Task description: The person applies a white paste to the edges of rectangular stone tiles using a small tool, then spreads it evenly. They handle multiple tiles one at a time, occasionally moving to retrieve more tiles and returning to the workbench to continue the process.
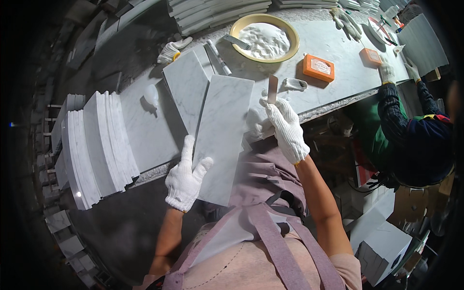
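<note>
My left hand [185, 181], in a white knit glove, grips the left edge of a grey-veined marble tile [225, 130]. Its thumb lies toward the tile's face, and its index finger points along the edge. That tile tilts over the table's front edge and overlaps another marble tile [186, 84] lying behind it. My right hand [288, 128], gloved the same way, closes round a small flat scraper [272, 88], blade pointing up, just right of the tile. The scraper's lower part is hidden in the fingers.
A yellow bowl [292, 31] of white paste with a spatula [237, 42] stands behind. Nearby are an orange box [318, 67], a marker-like tube [218, 57], a squeeze bottle [151, 95] and a loose glove [171, 50]. Stacked marble pieces [99, 150] line the left; a co-worker [411, 130] works at right.
</note>
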`<state>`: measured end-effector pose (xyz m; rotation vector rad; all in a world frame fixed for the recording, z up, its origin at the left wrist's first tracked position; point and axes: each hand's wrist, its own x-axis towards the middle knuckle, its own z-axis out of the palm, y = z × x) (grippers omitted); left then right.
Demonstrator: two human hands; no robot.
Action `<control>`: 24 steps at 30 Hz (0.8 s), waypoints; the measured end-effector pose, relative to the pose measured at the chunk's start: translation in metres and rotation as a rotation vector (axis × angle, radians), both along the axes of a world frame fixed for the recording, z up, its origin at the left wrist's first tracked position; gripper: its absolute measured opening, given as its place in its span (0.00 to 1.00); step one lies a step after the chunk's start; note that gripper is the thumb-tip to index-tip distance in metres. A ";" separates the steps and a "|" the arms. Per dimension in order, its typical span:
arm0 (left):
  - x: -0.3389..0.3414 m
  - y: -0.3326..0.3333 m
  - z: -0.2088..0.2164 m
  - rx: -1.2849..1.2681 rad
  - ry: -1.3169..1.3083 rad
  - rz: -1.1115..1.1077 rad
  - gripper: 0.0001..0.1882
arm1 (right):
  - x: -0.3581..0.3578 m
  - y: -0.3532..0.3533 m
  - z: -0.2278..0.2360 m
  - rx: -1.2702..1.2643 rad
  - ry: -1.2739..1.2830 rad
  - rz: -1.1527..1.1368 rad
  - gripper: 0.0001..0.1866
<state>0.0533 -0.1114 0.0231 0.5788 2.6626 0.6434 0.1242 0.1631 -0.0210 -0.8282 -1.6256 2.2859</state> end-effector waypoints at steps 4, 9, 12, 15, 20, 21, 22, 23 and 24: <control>-0.004 0.001 -0.002 -0.130 0.156 -0.038 0.42 | -0.016 0.002 0.000 0.102 -0.014 0.064 0.20; -0.032 0.021 -0.012 0.082 0.561 -0.176 0.30 | -0.030 0.001 -0.020 0.505 0.065 0.129 0.26; -0.041 0.032 -0.025 0.109 0.535 -0.346 0.25 | -0.031 0.000 -0.029 0.462 0.084 0.108 0.23; -0.046 0.034 -0.036 0.161 0.505 -0.388 0.26 | -0.029 0.002 -0.025 0.363 0.107 0.135 0.15; -0.047 0.030 -0.040 0.208 0.478 -0.376 0.25 | -0.009 0.005 -0.001 0.224 -0.025 0.283 0.18; -0.047 0.030 -0.040 0.211 0.482 -0.370 0.25 | -0.002 0.004 0.003 0.111 -0.076 0.331 0.20; -0.046 0.031 -0.041 0.217 0.476 -0.360 0.24 | 0.002 -0.004 0.003 -0.009 -0.029 0.291 0.19; -0.046 0.032 -0.041 0.222 0.469 -0.351 0.24 | 0.009 -0.009 0.003 -0.039 0.006 0.294 0.20; -0.046 0.033 -0.041 0.221 0.467 -0.342 0.24 | 0.010 -0.015 0.000 -0.021 -0.077 0.276 0.22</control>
